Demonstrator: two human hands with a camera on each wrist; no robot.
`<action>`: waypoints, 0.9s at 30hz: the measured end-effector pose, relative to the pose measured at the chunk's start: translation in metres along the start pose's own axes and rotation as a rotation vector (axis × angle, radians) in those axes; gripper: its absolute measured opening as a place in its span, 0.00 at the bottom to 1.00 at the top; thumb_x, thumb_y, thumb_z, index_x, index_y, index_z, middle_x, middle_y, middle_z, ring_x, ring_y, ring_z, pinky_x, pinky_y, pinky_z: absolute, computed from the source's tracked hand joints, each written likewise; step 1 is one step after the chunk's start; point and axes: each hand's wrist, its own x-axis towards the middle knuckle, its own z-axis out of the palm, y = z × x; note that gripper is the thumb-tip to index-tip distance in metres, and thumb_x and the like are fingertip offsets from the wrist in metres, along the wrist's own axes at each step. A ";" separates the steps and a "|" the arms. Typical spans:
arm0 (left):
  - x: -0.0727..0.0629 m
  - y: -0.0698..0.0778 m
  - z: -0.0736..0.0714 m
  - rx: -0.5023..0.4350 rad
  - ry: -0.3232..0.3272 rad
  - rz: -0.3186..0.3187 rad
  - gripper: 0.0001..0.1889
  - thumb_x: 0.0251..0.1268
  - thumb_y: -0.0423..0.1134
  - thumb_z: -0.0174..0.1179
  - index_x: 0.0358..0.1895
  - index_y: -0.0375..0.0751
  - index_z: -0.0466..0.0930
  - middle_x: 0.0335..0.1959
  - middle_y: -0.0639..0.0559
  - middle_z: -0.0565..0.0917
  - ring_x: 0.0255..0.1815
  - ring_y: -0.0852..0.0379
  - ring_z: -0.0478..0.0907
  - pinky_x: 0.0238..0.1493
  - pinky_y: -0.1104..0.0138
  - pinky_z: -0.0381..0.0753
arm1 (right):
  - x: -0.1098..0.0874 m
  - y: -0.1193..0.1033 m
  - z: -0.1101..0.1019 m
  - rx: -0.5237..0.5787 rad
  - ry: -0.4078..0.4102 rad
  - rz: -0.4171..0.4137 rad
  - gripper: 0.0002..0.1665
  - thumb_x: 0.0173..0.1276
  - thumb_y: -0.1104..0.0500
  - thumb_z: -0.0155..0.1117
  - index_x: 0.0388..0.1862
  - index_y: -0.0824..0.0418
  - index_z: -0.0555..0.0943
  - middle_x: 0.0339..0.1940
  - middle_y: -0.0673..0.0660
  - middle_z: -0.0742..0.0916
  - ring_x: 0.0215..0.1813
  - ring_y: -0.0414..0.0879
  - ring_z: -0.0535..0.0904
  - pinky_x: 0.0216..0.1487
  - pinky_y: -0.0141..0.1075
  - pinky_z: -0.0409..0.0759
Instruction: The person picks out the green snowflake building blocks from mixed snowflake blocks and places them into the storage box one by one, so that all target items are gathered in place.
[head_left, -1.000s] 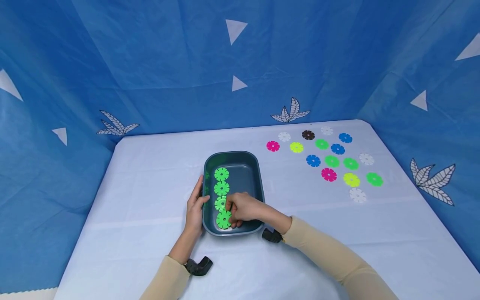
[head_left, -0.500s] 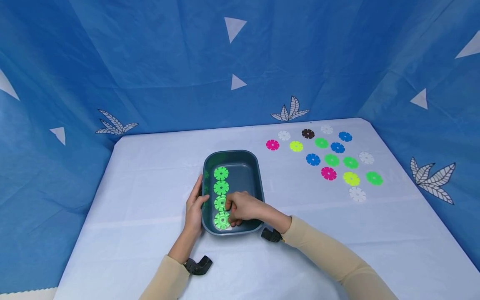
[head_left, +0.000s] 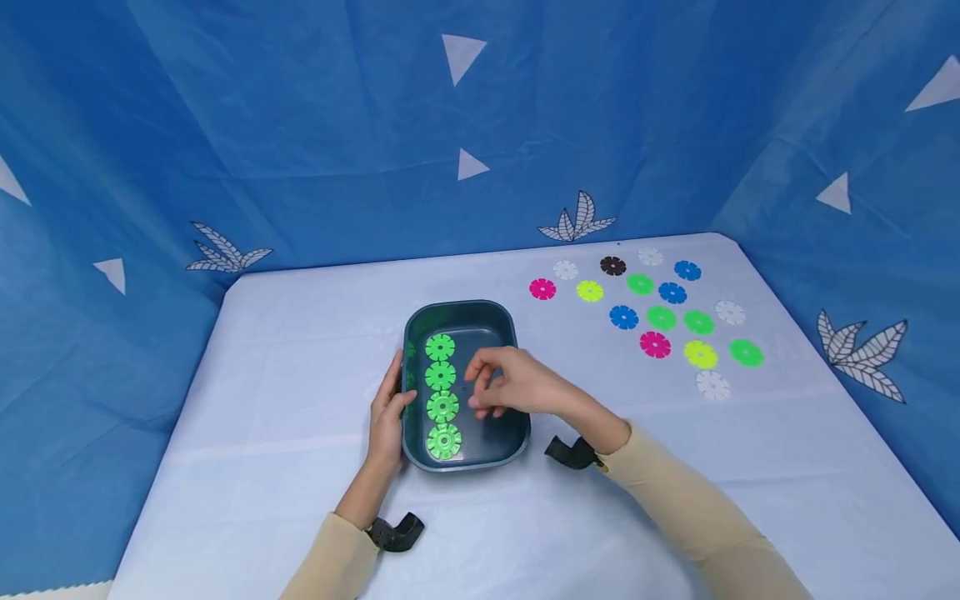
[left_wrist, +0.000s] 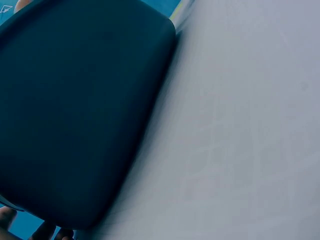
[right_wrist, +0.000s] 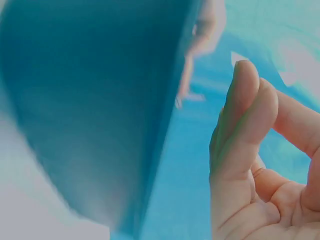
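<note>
A dark blue-grey plastic bin (head_left: 498,450) stands on the table. Along its left side, inside, several green notched snowflake discs (head_left: 441,375) lie in a column. My left hand (head_left: 386,425) grips the bin's left wall, thumb over the rim and fingers along the outside. The bin's outer side (left_wrist: 85,100) fills much of the left wrist view. My right hand (head_left: 517,383) is raised over the bin's right part, fingers loosely bent and holding nothing. In the right wrist view, the right hand's fingers (right_wrist: 245,115) stand apart from the bin wall.
At the table's right lie several loose snowflake discs: pink (head_left: 656,345), blue (head_left: 623,317), yellow (head_left: 701,355), white (head_left: 712,385), green (head_left: 746,352) and one brown (head_left: 612,266). A blue curtain (head_left: 337,125) hangs behind the white-covered table (head_left: 300,350).
My right hand has let go of the nearest green disc and risen up and to the right. That disc shifted slightly left into the column. My left hand has stayed on the bin.
</note>
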 end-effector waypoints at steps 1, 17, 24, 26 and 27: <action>0.000 0.000 0.000 0.003 0.001 0.000 0.35 0.68 0.31 0.44 0.78 0.55 0.53 0.80 0.55 0.53 0.81 0.55 0.44 0.78 0.53 0.46 | -0.005 0.000 -0.008 0.000 0.022 0.005 0.16 0.63 0.65 0.68 0.48 0.67 0.77 0.32 0.58 0.82 0.32 0.48 0.87 0.32 0.38 0.84; 0.000 0.001 0.000 0.016 0.004 0.006 0.35 0.68 0.30 0.44 0.78 0.55 0.53 0.80 0.57 0.52 0.81 0.55 0.43 0.79 0.53 0.45 | -0.060 0.075 -0.180 -0.137 0.499 0.334 0.33 0.67 0.51 0.65 0.64 0.68 0.70 0.52 0.63 0.78 0.49 0.55 0.79 0.49 0.45 0.81; -0.001 0.001 0.000 0.013 -0.003 0.002 0.35 0.68 0.30 0.44 0.78 0.55 0.53 0.80 0.57 0.51 0.81 0.55 0.42 0.79 0.53 0.44 | -0.053 0.106 -0.231 -0.101 0.653 0.419 0.39 0.65 0.47 0.67 0.68 0.64 0.68 0.56 0.62 0.77 0.54 0.58 0.78 0.60 0.52 0.77; -0.001 0.000 0.000 0.007 -0.005 0.001 0.35 0.68 0.30 0.44 0.78 0.54 0.53 0.80 0.57 0.51 0.81 0.55 0.42 0.79 0.53 0.44 | -0.050 0.110 -0.238 -0.099 0.645 0.433 0.41 0.67 0.46 0.65 0.71 0.65 0.64 0.59 0.65 0.74 0.58 0.61 0.76 0.63 0.53 0.74; -0.001 0.000 0.001 0.003 -0.004 -0.001 0.35 0.68 0.30 0.44 0.78 0.54 0.53 0.80 0.57 0.52 0.81 0.55 0.43 0.79 0.53 0.44 | -0.048 0.112 -0.241 -0.103 0.645 0.443 0.42 0.67 0.46 0.65 0.72 0.65 0.64 0.60 0.66 0.74 0.58 0.61 0.76 0.63 0.53 0.74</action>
